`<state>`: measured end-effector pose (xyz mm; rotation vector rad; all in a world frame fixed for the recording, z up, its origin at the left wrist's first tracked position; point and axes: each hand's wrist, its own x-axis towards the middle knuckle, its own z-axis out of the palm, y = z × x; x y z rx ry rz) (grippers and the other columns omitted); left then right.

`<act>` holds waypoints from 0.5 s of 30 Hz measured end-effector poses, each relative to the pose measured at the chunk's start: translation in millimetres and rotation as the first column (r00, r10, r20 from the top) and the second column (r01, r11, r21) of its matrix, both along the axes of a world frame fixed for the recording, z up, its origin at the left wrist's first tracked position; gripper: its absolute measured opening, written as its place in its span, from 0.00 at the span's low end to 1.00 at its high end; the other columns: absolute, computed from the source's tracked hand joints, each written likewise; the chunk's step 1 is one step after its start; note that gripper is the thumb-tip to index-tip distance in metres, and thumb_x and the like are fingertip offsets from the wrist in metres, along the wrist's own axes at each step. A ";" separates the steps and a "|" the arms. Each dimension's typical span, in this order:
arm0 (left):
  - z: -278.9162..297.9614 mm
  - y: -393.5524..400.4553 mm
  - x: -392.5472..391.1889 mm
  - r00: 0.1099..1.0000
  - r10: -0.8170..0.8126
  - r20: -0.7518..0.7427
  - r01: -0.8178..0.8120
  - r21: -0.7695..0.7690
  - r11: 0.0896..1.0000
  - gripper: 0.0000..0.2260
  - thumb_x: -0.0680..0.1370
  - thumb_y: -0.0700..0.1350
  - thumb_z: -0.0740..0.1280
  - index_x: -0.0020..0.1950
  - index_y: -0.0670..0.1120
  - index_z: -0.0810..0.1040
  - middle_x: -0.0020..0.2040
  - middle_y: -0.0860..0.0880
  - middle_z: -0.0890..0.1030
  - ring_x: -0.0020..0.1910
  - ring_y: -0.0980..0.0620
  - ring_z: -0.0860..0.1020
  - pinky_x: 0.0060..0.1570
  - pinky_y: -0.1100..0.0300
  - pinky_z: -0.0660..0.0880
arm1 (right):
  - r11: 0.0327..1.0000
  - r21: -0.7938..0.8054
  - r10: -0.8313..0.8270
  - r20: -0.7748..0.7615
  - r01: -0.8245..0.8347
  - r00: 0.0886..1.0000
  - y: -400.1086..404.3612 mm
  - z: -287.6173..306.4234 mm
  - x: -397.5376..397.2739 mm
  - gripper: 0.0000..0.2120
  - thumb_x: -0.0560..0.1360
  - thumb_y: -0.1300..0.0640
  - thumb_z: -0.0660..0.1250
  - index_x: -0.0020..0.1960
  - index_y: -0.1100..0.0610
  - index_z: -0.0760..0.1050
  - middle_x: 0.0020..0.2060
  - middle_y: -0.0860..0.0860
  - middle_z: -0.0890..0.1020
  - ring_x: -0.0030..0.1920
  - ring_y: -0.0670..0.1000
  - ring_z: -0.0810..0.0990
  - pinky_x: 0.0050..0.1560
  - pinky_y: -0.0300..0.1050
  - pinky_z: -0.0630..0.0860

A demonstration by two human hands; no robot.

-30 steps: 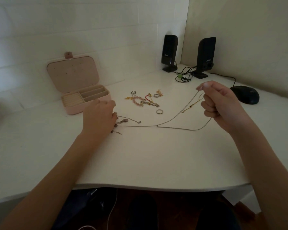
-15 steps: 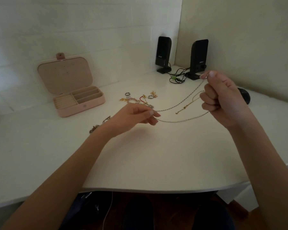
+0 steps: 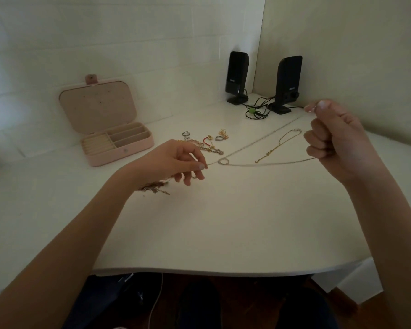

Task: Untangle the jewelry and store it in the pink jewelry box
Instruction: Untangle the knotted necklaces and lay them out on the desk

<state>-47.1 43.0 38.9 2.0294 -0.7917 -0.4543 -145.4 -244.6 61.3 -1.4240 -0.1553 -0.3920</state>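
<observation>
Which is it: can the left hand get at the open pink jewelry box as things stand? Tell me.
Probably yes. The pink jewelry box sits open with bare white desk toward the left hand, but that hand pinches the thin silver chain.

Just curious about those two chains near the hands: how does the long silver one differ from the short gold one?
The silver necklace is long, stretched between the left hand and right hand; the gold chain is shorter and dangles from the right hand alone. The silver necklace carries a ring pendant; the gold chain shows none. Both are thin chains.
</observation>
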 end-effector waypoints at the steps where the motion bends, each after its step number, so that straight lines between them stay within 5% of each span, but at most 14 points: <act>1: 2.3 2.6 0.9 1.000 0.007 0.018 -0.008 0.024 1.000 0.03 0.77 0.41 0.67 0.47 0.43 0.79 0.39 0.47 0.85 0.31 0.53 0.79 0.31 0.62 0.72 | 1.000 0.007 -0.003 -0.018 0.003 1.000 -2.3 0.4 -1.2 0.13 0.82 0.54 0.56 0.43 0.51 0.75 0.23 0.44 0.57 0.26 0.46 0.50 0.24 0.36 0.48; 8: 11.0 25.2 10.1 0.999 -0.006 0.048 -0.004 0.216 0.976 0.08 0.72 0.51 0.70 0.46 0.48 0.82 0.38 0.49 0.84 0.32 0.54 0.78 0.33 0.64 0.73 | 0.996 0.043 -0.068 -0.147 0.075 0.987 -17.7 -7.9 -6.9 0.16 0.79 0.60 0.51 0.36 0.50 0.70 0.24 0.47 0.52 0.21 0.42 0.53 0.23 0.33 0.48; 15: 1.3 49.9 19.7 0.997 0.052 0.061 -0.064 0.218 0.974 0.15 0.64 0.59 0.74 0.40 0.49 0.82 0.35 0.48 0.84 0.34 0.53 0.81 0.42 0.62 0.77 | 0.930 0.298 -0.171 -0.175 0.218 0.970 -33.1 -11.5 -1.7 0.14 0.79 0.58 0.51 0.36 0.49 0.66 0.31 0.45 0.72 0.27 0.44 0.62 0.20 0.35 0.51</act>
